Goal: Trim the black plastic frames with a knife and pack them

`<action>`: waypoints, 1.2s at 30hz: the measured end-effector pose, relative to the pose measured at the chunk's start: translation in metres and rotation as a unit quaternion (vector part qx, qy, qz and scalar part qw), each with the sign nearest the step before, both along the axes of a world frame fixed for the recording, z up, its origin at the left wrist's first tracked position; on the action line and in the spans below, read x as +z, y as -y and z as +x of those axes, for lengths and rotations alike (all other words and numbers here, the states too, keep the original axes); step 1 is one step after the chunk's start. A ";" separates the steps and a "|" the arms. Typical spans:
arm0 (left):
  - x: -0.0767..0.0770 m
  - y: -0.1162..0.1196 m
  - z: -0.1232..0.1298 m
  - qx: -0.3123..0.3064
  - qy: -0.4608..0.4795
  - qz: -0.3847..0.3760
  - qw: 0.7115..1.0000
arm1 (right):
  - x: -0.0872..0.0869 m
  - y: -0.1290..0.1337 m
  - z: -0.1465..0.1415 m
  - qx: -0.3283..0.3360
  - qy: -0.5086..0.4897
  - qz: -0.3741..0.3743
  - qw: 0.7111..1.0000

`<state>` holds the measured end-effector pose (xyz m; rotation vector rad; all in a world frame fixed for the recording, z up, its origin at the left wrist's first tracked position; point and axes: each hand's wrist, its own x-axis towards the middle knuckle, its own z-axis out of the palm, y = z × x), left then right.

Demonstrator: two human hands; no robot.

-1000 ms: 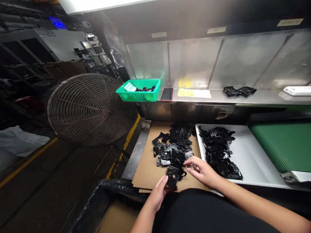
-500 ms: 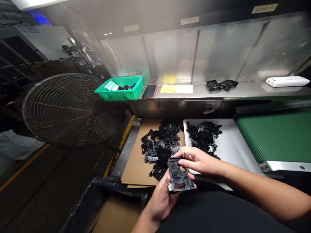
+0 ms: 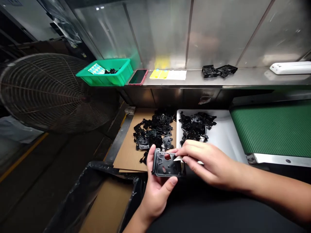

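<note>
My left hand [image 3: 155, 195] grips a black moulded plastic frame [image 3: 166, 165] by its edges, thumb below and fingers behind. The frame is flat, with cut-out holes and a ridged left edge. In my right hand [image 3: 210, 161] is a thin, pale, pointed tool [image 3: 178, 158], pinched between thumb and fingers. Its tip lies over the frame's upper right part; whether it touches is unclear. Just behind the hands, a heap of similar black parts [image 3: 155, 129] lies on a cardboard sheet [image 3: 127, 147]. More black parts [image 3: 196, 124] lie in a white tray [image 3: 222, 131].
A green conveyor belt [image 3: 274, 129] runs at the right. On the metal shelf [image 3: 191, 82] are a green bin [image 3: 107, 77], a phone [image 3: 138, 77], yellow notes [image 3: 159, 74], two black parts [image 3: 218, 71] and a white device [image 3: 290, 68]. A caged fan [image 3: 53, 94] stands left, above a bag-lined box [image 3: 107, 197].
The frame has been turned in my left hand and now lies sideways. My right hand has come off its top edge and brought the pointed tool over its face. The view has shifted.
</note>
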<state>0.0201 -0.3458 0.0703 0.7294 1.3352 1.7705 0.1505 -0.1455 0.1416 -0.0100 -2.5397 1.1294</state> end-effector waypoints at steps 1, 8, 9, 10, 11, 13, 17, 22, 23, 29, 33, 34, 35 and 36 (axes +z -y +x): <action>0.001 -0.002 0.004 0.014 -0.021 0.005 1.000 | 0.000 0.001 0.004 0.003 -0.009 0.013 1.000; 0.006 -0.013 0.033 0.069 -0.100 0.021 0.992 | 0.000 -0.003 0.024 0.022 -0.083 0.068 0.994; 0.007 -0.015 0.036 0.073 -0.108 0.024 0.991 | 0.000 -0.004 0.027 0.019 -0.088 0.070 0.993; 0.008 -0.016 0.040 0.079 -0.116 0.028 0.990 | -0.001 -0.006 0.029 0.017 -0.092 0.071 0.993; 0.009 -0.017 0.044 0.085 -0.125 0.033 0.988 | -0.002 -0.007 0.031 0.016 -0.094 0.073 0.993; 0.011 -0.020 0.050 0.098 -0.144 0.037 0.984 | -0.004 -0.009 0.036 0.016 -0.098 0.075 0.992; 0.011 -0.025 0.062 0.125 -0.174 0.031 0.976 | -0.007 -0.013 0.046 0.020 -0.107 0.078 0.991; 0.012 -0.030 0.075 0.156 -0.199 0.020 0.967 | -0.011 -0.017 0.054 0.024 -0.105 0.104 0.989; 0.013 -0.031 0.078 0.160 -0.202 0.017 0.966 | -0.012 -0.018 0.055 0.028 -0.106 0.107 0.988; 0.012 -0.030 0.090 0.150 -0.170 0.020 0.974 | -0.014 -0.019 0.059 0.043 -0.125 0.094 0.987; 0.012 -0.027 0.092 0.131 -0.152 0.030 0.979 | -0.017 -0.018 0.060 0.053 -0.137 0.073 0.986; 0.012 -0.026 0.092 0.128 -0.149 0.031 0.980 | -0.018 -0.017 0.059 0.057 -0.139 0.069 0.986; 0.012 -0.024 0.092 0.124 -0.145 0.031 0.981 | -0.019 -0.016 0.058 0.060 -0.140 0.065 0.986; 0.012 -0.023 0.091 0.122 -0.140 0.030 0.982 | -0.019 -0.015 0.057 0.064 -0.141 0.063 0.986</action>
